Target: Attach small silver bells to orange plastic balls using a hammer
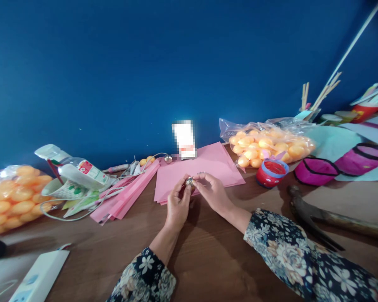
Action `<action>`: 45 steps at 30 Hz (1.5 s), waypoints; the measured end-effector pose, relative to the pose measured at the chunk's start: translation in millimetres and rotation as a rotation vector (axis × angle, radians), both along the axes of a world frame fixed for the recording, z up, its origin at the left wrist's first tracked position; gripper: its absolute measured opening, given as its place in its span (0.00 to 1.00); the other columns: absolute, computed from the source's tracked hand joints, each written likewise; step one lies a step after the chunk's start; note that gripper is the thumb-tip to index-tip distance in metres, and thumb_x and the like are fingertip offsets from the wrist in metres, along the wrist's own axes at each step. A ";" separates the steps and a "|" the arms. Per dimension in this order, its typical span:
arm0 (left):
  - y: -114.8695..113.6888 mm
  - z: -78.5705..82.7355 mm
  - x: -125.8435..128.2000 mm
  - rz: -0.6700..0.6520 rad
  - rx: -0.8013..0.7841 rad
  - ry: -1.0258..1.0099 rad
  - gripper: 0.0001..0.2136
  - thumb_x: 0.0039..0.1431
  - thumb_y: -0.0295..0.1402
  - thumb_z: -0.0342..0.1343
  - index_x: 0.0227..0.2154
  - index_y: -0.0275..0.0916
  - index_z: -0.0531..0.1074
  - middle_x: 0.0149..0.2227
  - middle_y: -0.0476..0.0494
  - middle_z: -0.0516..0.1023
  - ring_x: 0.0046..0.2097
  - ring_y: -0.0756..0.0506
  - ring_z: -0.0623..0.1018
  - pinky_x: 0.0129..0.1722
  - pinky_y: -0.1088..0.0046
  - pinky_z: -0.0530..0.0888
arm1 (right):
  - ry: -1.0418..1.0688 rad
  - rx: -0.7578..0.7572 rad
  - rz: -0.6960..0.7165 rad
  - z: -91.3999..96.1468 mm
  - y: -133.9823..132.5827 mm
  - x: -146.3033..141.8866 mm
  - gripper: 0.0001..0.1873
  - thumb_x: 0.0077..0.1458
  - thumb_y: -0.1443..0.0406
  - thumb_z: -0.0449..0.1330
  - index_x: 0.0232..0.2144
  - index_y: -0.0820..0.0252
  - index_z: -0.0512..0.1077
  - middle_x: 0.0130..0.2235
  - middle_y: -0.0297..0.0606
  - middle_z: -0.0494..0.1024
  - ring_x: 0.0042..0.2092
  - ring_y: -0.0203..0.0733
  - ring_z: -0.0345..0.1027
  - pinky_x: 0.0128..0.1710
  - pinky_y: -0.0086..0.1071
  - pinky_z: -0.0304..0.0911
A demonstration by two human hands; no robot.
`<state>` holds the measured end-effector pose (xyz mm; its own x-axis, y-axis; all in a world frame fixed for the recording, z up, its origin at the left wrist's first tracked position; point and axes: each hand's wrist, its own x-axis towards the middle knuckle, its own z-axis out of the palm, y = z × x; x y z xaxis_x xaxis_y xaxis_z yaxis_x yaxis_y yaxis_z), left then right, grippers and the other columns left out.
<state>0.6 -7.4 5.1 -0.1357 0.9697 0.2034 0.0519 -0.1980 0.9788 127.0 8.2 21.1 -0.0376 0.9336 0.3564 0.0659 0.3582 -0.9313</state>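
- The left hand [178, 199] is closed in a fingertip pinch, thumb and fingers almost together, gripping a small, shiny, silver-and-gold metallic piece [189, 182].
- The right hand [214, 193] meets it from the other side, thumb and forefinger drawn in on the same piece; its remaining fingers are loosely bent.
- That metallic piece sits between the two sets of fingertips, over the near edge of the flat pink paper sheets [201, 163]; its exact shape is partly hidden by the fingers.
- A shiny, round silver ball [168, 159] lies beyond the hands, close to the far left corner of the sheets.
- Long, folded pink paper strips [126, 199] lie left of the sheets, near a clear plastic bottle with a red-and-white label [93, 172].
- To the right of the sheets are a clear plastic bag of orange balls [258, 147] and, just in front of it, a small red cup with a light blue rim [267, 178].
- Two magenta fabric holders with black trim [315, 172] stand farther right, and a hammer with a dark metal head and wooden handle [346, 220] lies nearer the person on the brown wooden table [208, 260].
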 end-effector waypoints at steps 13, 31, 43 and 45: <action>3.8 -3.4 0.4 0.006 -0.086 -0.030 0.21 0.53 0.38 0.55 0.50 0.38 0.68 0.49 0.39 0.74 0.51 0.41 0.72 0.53 0.62 0.67 | 0.026 -0.076 0.064 -3.6 0.3 -0.3 0.08 0.51 0.61 0.57 0.33 0.60 0.70 0.35 0.38 0.76 0.37 0.41 0.72 0.36 0.33 0.70; 1.4 -0.4 1.1 -0.089 -0.054 -0.241 0.21 0.51 0.34 0.58 0.50 0.40 0.67 0.49 0.40 0.74 0.51 0.42 0.72 0.52 0.61 0.68 | 0.135 -0.125 0.154 2.6 -0.3 -1.1 0.12 0.53 0.60 0.56 0.38 0.59 0.70 0.39 0.39 0.75 0.38 0.40 0.72 0.38 0.34 0.71; 0.2 2.6 2.5 -0.064 -0.124 -0.245 0.23 0.49 0.36 0.59 0.50 0.39 0.67 0.46 0.39 0.76 0.46 0.43 0.75 0.47 0.61 0.71 | 0.004 0.041 0.047 -5.3 -1.1 -3.2 0.13 0.56 0.60 0.52 0.42 0.57 0.70 0.44 0.39 0.74 0.45 0.40 0.68 0.46 0.34 0.66; -0.1 2.9 2.5 -0.059 -0.113 -0.244 0.22 0.49 0.36 0.60 0.48 0.38 0.68 0.45 0.40 0.76 0.46 0.43 0.75 0.48 0.62 0.70 | -0.015 0.050 0.026 -5.2 -1.6 -2.8 0.13 0.56 0.60 0.53 0.42 0.57 0.70 0.43 0.40 0.74 0.45 0.41 0.68 0.46 0.35 0.65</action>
